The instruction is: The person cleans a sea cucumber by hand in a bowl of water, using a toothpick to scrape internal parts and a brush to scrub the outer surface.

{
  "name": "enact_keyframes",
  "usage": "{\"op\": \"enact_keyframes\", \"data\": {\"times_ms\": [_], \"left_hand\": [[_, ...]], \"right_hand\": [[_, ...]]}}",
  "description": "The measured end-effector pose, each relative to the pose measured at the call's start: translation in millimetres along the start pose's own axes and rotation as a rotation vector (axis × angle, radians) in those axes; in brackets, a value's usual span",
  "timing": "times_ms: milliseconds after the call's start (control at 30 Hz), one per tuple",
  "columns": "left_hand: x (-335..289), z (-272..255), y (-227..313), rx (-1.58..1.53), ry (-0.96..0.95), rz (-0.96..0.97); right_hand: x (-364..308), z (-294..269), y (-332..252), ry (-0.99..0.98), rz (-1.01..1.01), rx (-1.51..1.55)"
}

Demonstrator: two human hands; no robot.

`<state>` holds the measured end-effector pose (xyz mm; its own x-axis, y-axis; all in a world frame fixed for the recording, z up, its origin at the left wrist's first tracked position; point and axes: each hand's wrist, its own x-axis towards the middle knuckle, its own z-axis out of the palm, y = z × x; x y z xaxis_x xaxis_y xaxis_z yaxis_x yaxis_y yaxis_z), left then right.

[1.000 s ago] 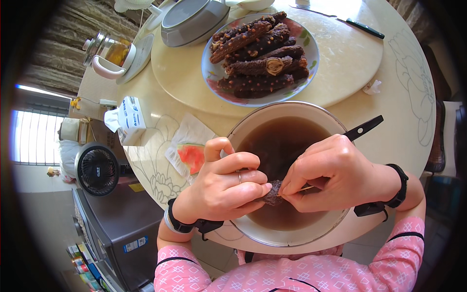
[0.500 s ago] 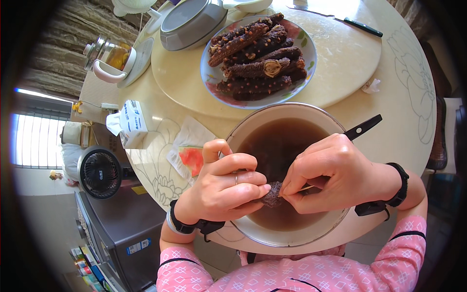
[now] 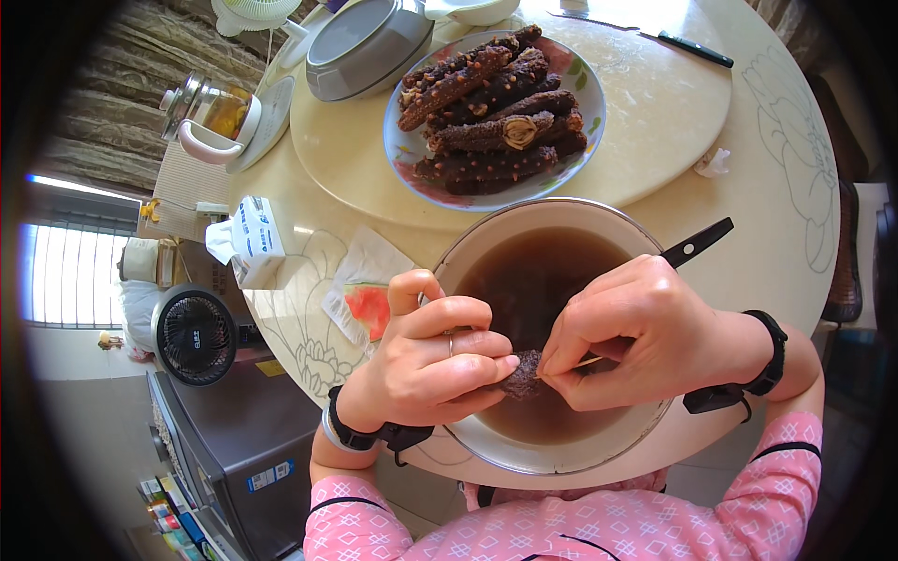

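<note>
In my left hand, the fingertips are closed on a dark, bumpy sea cucumber, only one end of which shows. My right hand pinches a thin pale stick, like a toothpick, close against that end; its tip is hidden by the fingers. Both hands are over a white basin of brown water. Beyond the basin, a flowered plate bears a pile of several dark sea cucumbers, one with a pale, folded end facing me.
A black handle sticks out past the basin's right rim. Farther back lies a knife. To the left are a watermelon piece on a napkin, a tissue box, a glass teapot and a grey bowl.
Almost nothing differs. Both hands keep their grip and place over the basin, and the whole view has shifted very slightly.
</note>
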<state>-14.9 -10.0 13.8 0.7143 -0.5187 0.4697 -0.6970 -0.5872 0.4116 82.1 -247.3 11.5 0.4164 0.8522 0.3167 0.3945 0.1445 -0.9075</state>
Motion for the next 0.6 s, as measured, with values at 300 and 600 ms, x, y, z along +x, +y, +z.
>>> {"op": "enact_keyframes", "data": {"times_ms": [300,600], "left_hand": [[-0.4,0.1,-0.2,0.000,0.002,0.000],[-0.8,-0.2,-0.6,0.005,0.003,0.004]], "right_hand": [[0.3,-0.5,-0.1,0.010,-0.016,-0.018],[1.1,-0.6,-1.3,0.015,-0.004,-0.021]]}}
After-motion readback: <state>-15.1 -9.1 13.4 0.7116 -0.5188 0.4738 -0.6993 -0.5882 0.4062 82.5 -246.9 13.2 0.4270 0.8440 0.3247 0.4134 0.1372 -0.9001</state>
